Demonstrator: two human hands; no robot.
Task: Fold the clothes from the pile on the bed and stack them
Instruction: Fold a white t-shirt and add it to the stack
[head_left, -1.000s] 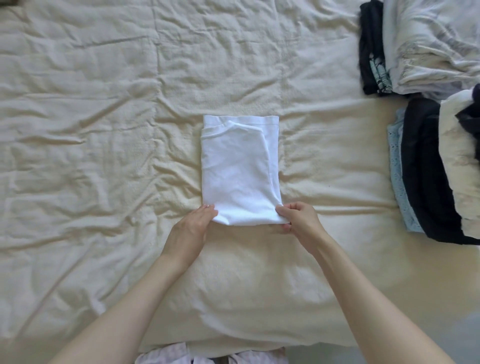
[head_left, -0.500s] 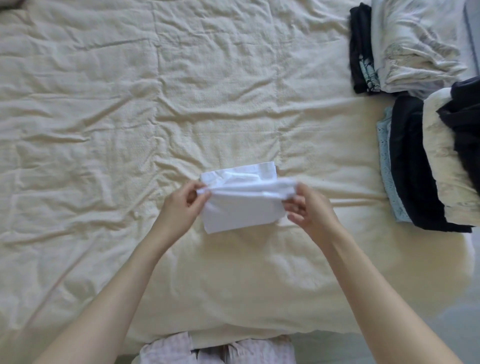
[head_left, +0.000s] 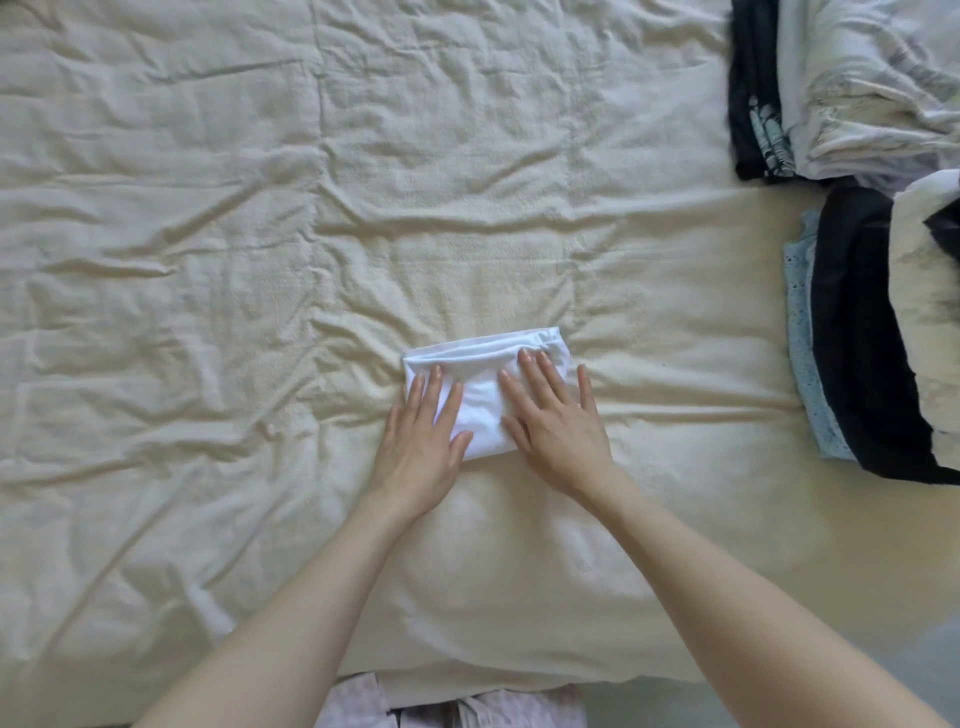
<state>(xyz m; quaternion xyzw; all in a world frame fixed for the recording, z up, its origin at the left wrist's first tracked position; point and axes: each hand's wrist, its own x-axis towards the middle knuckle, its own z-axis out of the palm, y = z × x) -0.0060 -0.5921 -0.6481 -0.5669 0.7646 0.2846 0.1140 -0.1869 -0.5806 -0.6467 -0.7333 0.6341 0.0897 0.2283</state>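
A white garment (head_left: 480, 387), folded into a small rectangle, lies on the cream bed cover (head_left: 208, 312) near the front middle. My left hand (head_left: 423, 434) lies flat on its left part with straight fingers. My right hand (head_left: 556, 421) presses flat on its right part, the little finger reaching past the cloth's right edge. A stack of folded clothes (head_left: 872, 338) with light blue, black and cream layers sits at the right edge of the bed. Behind it lies a heap of black and pale clothes (head_left: 841, 88).
The bed's front edge runs along the bottom of the view, with pale pink fabric (head_left: 457, 706) just below it. The wrinkled cover stretches bare to the left and the back.
Both hands picked up the near edge of the long white garment, folded it away from me onto the far half, then let go and now press flat on the smaller fold.
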